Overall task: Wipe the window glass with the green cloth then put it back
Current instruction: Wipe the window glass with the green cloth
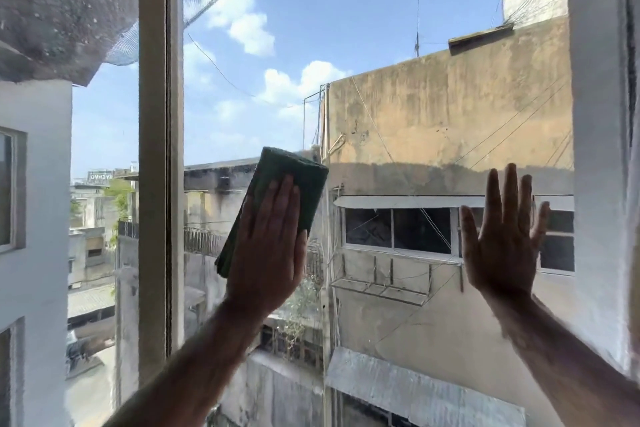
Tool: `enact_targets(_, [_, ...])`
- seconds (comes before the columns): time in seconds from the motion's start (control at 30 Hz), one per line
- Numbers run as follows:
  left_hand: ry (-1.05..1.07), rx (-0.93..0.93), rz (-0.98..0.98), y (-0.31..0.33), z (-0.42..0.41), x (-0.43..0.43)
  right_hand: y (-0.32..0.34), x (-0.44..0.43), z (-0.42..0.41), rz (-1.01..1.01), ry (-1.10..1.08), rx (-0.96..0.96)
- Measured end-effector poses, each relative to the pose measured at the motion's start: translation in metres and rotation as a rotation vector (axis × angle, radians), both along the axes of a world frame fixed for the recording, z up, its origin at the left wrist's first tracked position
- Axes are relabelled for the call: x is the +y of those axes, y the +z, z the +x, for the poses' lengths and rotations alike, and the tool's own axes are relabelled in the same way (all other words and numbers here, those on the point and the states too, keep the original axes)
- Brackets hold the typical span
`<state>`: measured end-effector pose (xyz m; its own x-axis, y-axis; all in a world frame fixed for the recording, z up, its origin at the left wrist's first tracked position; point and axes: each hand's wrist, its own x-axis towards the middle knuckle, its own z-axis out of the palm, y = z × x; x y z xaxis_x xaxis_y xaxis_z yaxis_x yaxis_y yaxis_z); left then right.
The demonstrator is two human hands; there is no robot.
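Note:
A folded green cloth (289,184) lies flat against the window glass (398,28), a little left of the pane's middle. My left hand (268,246) presses on the cloth's lower half with its fingers straight and together, palm flat. The cloth's upper part sticks out above my fingertips. My right hand (504,236) rests flat on the glass at the right side of the pane, fingers spread, holding nothing.
A vertical beige window frame bar (157,149) stands just left of the cloth. A white wall or frame edge (602,149) borders the pane on the right. Outside are buildings, cables and sky.

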<state>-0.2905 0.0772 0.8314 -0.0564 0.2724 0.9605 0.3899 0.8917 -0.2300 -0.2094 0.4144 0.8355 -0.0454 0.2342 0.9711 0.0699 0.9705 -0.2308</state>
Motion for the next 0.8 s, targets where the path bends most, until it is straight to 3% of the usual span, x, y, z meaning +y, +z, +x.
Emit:
enact_targets(0.07, [0.02,0.032,-0.152,-0.006,-0.003,-0.021,-0.002,0.0,-0.001,0.004,-0.012,0.001])
enact_targets(0.13, [0.019,0.062,-0.172,0.029,-0.009,-0.038,-0.002,0.003,-0.002,0.005,-0.019,0.007])
enact_targets(0.27, [-0.021,0.056,0.218,0.128,-0.012,-0.03,-0.003,0.005,-0.004,0.015,-0.029,0.02])
enact_targets(0.37, [-0.024,0.051,0.363,0.139,-0.007,0.003,-0.003,0.005,-0.004,0.022,-0.038,0.032])
enact_targets(0.43, [-0.039,0.077,0.246,0.098,-0.004,0.025,-0.003,0.006,-0.004,0.021,-0.033,0.036])
enact_targets(0.53, [-0.035,0.036,-0.12,0.0,0.006,0.024,-0.003,0.008,-0.005,0.023,-0.037,0.031])
enact_targets(0.63, [0.021,0.053,-0.295,-0.009,-0.004,-0.035,-0.005,0.007,-0.006,0.015,-0.036,0.028])
enact_targets(0.7, [0.047,0.058,-0.14,0.034,-0.013,-0.059,-0.004,0.008,-0.006,0.015,-0.032,0.032])
enact_targets(0.8, [0.003,0.005,0.261,0.11,-0.006,-0.038,-0.005,0.01,-0.008,0.019,-0.043,0.038])
